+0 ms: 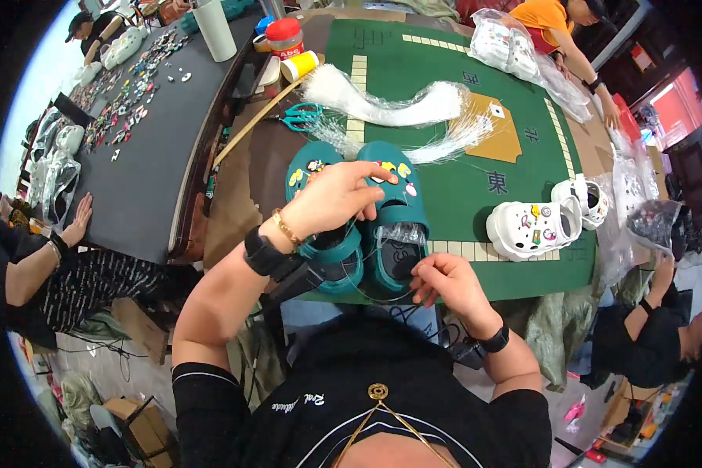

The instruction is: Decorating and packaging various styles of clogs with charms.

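In front of me a pair of teal clogs [412, 212] lies side by side on the green table mat, toes pointing away, with colourful charms [404, 170] on their tops. My left hand [337, 191] reaches across the left clog, its fingers apart. The index finger extends over the charms on the right clog's toe. Beside that clog's heel, my right hand [448, 287] is pinched on what looks like a thin clear plastic strand [384, 300], which curves toward the clogs. A piece of clear plastic lies inside the right clog.
Bundles of clear plastic strands [382, 108] lie beyond the clogs, near teal-handled scissors [300, 117], a yellow cup [299, 67] and a red-lidded jar [285, 37]. White clogs with charms [534, 228] stand at right. Co-workers sit around; a dark table [175, 101] at left holds scattered charms.
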Action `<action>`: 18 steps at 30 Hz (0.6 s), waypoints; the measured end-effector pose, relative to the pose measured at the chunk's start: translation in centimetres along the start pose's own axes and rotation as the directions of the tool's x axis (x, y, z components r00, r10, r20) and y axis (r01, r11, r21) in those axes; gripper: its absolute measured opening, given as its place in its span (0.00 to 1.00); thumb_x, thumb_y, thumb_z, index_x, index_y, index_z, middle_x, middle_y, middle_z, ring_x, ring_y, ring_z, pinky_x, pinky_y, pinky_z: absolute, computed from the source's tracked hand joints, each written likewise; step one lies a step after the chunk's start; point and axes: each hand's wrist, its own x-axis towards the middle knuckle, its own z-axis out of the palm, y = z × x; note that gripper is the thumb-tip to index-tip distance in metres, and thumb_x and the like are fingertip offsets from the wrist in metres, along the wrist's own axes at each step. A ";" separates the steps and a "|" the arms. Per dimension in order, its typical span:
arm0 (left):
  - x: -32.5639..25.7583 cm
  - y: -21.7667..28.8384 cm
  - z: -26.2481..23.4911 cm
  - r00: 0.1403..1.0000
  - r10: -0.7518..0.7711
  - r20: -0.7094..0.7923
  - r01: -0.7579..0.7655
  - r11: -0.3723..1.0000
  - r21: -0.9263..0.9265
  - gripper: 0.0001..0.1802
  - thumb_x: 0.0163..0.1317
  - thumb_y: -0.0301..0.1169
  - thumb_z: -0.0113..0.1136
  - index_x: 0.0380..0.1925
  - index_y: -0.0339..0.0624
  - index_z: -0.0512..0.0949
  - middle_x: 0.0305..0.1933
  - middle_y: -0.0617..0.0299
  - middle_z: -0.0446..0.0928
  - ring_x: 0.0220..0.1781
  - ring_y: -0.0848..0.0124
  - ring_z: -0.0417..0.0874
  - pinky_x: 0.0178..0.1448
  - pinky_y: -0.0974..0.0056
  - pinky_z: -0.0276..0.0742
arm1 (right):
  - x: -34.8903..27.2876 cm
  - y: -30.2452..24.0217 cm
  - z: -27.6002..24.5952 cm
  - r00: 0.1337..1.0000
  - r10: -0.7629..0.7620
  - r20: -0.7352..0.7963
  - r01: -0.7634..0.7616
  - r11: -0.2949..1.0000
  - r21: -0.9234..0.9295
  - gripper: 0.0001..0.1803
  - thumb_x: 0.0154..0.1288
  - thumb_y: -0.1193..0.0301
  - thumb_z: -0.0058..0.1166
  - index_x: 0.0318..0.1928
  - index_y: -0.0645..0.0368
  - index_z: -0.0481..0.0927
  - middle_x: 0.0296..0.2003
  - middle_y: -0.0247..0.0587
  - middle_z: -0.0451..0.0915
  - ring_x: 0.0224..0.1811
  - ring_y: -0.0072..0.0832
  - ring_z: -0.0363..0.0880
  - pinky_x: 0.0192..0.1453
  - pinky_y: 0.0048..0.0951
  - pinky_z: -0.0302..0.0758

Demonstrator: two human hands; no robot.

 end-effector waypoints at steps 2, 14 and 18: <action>0.6 0.1 0.1 0.999 -0.024 0.032 0.023 0.999 0.039 0.17 0.66 0.27 0.53 0.54 0.36 0.77 0.22 0.61 0.80 0.25 0.77 0.80 0.32 0.70 0.76 | 0.4 -0.4 0.3 0.999 -0.027 -0.030 0.026 0.999 -0.042 0.11 0.71 0.68 0.50 0.41 0.65 0.78 0.31 0.40 0.81 0.26 0.26 0.83 0.24 0.23 0.77; 2.5 0.5 0.5 0.999 0.037 0.024 -0.042 0.957 0.288 0.10 0.65 0.30 0.56 0.41 0.35 0.80 0.21 0.58 0.80 0.24 0.74 0.82 0.30 0.68 0.77 | 1.6 -0.8 -0.3 0.994 -0.100 -0.041 0.094 0.987 -0.130 0.10 0.69 0.68 0.52 0.37 0.64 0.79 0.29 0.39 0.82 0.23 0.23 0.81 0.21 0.22 0.74; 1.1 0.7 0.2 0.991 0.105 -0.078 -0.084 0.968 0.238 0.08 0.66 0.28 0.55 0.39 0.34 0.79 0.23 0.58 0.80 0.26 0.75 0.82 0.32 0.69 0.76 | 1.6 -2.6 -0.6 0.953 -0.211 -0.217 0.163 0.962 -0.220 0.09 0.67 0.70 0.54 0.37 0.64 0.80 0.29 0.38 0.82 0.24 0.20 0.79 0.25 0.22 0.74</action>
